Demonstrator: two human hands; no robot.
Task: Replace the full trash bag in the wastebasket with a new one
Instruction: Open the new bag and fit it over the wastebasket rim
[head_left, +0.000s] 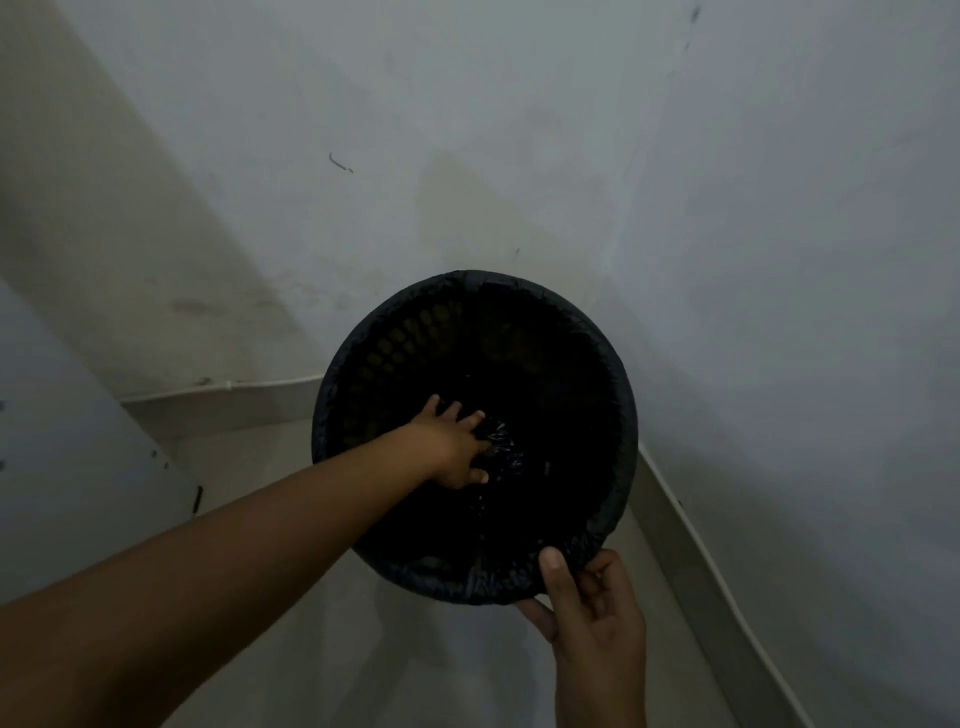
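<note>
A round black basket (363, 358) stands upright on the floor (457, 665) in a room corner, its open mouth facing straight up toward the camera, its long axis vertical. A black bag (621, 415) lines it, the bag's edge folded over the rim all the way round. The left hand (452, 449) reaches down inside, fingers spread and pressing the bag toward the bottom. The right hand (592, 608) pinches the near rim and the folded bag edge between thumb and curled fingers. Walls (519, 156) stand close behind and to the right of the basket; bare floor lies open on the near side and to the left.
</note>
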